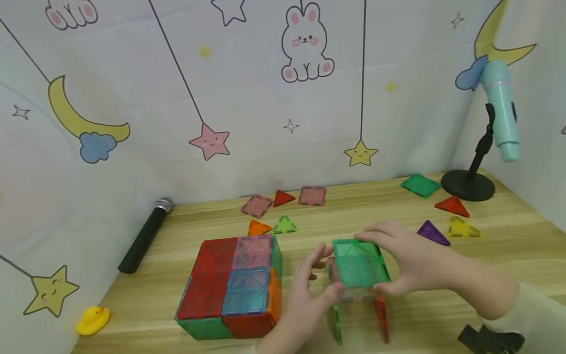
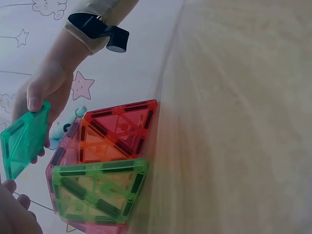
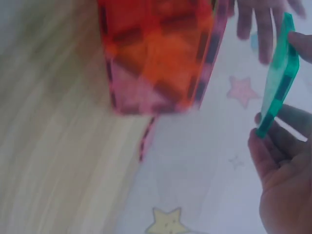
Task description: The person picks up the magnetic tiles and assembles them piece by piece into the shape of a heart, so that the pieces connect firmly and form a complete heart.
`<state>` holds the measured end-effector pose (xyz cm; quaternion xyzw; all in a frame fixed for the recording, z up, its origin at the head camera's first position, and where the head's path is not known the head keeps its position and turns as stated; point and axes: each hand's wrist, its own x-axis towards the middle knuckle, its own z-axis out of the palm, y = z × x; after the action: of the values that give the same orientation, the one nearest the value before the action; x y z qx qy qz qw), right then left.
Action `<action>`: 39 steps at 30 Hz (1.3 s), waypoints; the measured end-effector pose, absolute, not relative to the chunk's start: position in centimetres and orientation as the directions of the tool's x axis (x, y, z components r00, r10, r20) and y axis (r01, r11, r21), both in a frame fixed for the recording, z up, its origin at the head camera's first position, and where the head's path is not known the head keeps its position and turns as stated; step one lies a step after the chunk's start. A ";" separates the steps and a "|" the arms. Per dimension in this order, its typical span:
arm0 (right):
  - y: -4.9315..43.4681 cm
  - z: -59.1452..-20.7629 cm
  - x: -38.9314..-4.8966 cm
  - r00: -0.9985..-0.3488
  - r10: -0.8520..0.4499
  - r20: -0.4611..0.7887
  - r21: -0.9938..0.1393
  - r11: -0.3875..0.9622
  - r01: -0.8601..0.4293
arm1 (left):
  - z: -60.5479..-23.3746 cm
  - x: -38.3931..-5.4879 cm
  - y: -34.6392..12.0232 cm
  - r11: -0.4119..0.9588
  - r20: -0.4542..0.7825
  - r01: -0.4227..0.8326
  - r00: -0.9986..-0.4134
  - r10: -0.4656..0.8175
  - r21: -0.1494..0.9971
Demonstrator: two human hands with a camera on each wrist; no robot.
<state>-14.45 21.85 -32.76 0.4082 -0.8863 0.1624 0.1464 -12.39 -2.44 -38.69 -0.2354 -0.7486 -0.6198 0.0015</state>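
Note:
My right hand (image 1: 402, 255) pinches a clear green square magnetic tile (image 1: 357, 263) by its edges, thumb on one side and fingers on the other. My left hand (image 1: 307, 290) has its fingers spread beside the tile's left edge, as the right wrist view also shows. Beneath the tile stands a small structure of upright magnetic tiles, with lime-green (image 2: 97, 190), orange (image 2: 100, 144) and red (image 2: 124, 124) pieces and pink ones behind. The green tile hangs apart from this structure in the left wrist view.
Left of the hands sits a larger tile box (image 1: 208, 295) with red, pink and blue on top. Loose tiles lie behind, including a lime triangle (image 1: 284, 224) and a purple triangle (image 1: 433, 232). A black microphone (image 1: 146, 238), yellow duck (image 1: 93, 320) and mint microphone (image 1: 501, 110) on a stand flank them.

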 end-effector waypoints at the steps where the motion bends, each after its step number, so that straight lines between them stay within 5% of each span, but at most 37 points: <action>1: 21.6 -32.9 -14.1 -0.601 -0.689 0.405 -0.154 0.596 -0.788 | -38.5 -12.4 -2.5 0.111 0.295 0.350 -0.892 0.342 0.930; 9: 20.5 -34.4 -12.2 -0.462 -0.733 0.499 -0.124 0.467 -0.875 | -37.6 -12.8 -2.6 -0.015 0.129 0.130 -0.947 0.294 0.991; 13: 21.0 -35.1 -11.6 -0.547 -0.684 0.483 -0.327 0.438 -0.837 | -37.6 -12.6 -2.4 -0.062 0.084 0.068 -0.944 0.320 0.996; 18: 22.0 -36.0 -11.3 -0.617 -0.628 0.474 -0.511 0.374 -0.774 | -38.4 -12.0 -2.4 0.035 0.189 0.228 -0.876 0.444 0.973; 29: 21.0 -38.7 -10.9 -0.440 -0.615 0.655 -0.324 0.298 -0.898 | -39.7 -12.6 -3.1 0.193 0.456 0.677 -0.651 0.607 0.710; 33: 20.7 -39.4 -10.7 -0.418 -0.607 0.676 -0.262 0.332 -0.906 | -40.0 -12.8 -3.2 0.255 0.412 0.691 -0.641 0.647 0.676; 39: 21.4 -40.2 -10.6 -0.584 -0.525 0.619 -0.340 0.492 -0.802 | -40.2 -13.2 -3.3 0.235 0.309 0.602 -0.659 0.685 0.763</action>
<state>-10.56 21.39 -40.21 0.3975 -0.8343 0.3100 0.2232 -13.18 -3.28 -40.20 -0.4104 -0.7846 -0.4626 -0.0449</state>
